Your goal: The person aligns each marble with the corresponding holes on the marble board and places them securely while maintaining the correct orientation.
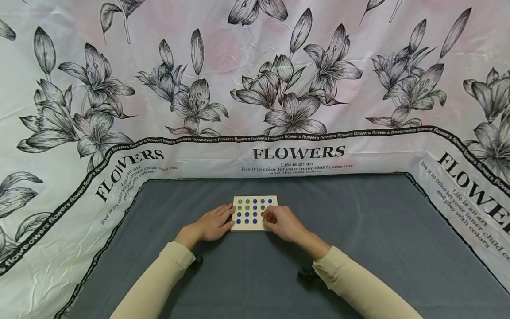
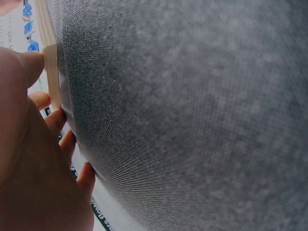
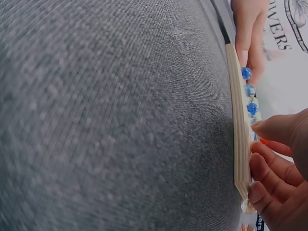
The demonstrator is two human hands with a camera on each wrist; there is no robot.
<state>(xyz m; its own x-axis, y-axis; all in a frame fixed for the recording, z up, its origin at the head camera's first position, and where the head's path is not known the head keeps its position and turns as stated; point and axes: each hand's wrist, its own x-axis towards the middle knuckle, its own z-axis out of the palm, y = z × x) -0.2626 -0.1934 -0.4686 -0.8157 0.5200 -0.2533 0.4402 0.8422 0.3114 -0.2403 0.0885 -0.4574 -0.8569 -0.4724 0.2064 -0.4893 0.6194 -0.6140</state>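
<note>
A pale wooden board (image 1: 251,227) lies on the grey cloth, with rows of small glass marbles in it. Blue marbles (image 1: 255,221) fill much of it; green marbles (image 1: 240,208) sit at the far left corner. Along the board's left edge rests my left hand (image 1: 215,223), fingers extended, its thumb touching the near side in the left wrist view. Over the right part of the board, my right hand (image 1: 284,223) pinches with thumb and forefinger at a small orange marble (image 3: 263,141), mostly hidden by the fingertips. The curled hand also covers several places on the board.
Grey cloth (image 1: 247,274) surrounds the board on the table. Behind and at the sides hangs a white flower-print sheet (image 1: 215,159) with black lettering. Dark wrist-worn devices (image 1: 307,275) show beneath the cream sleeves. A clear marble (image 3: 247,207) shows below the right fingers.
</note>
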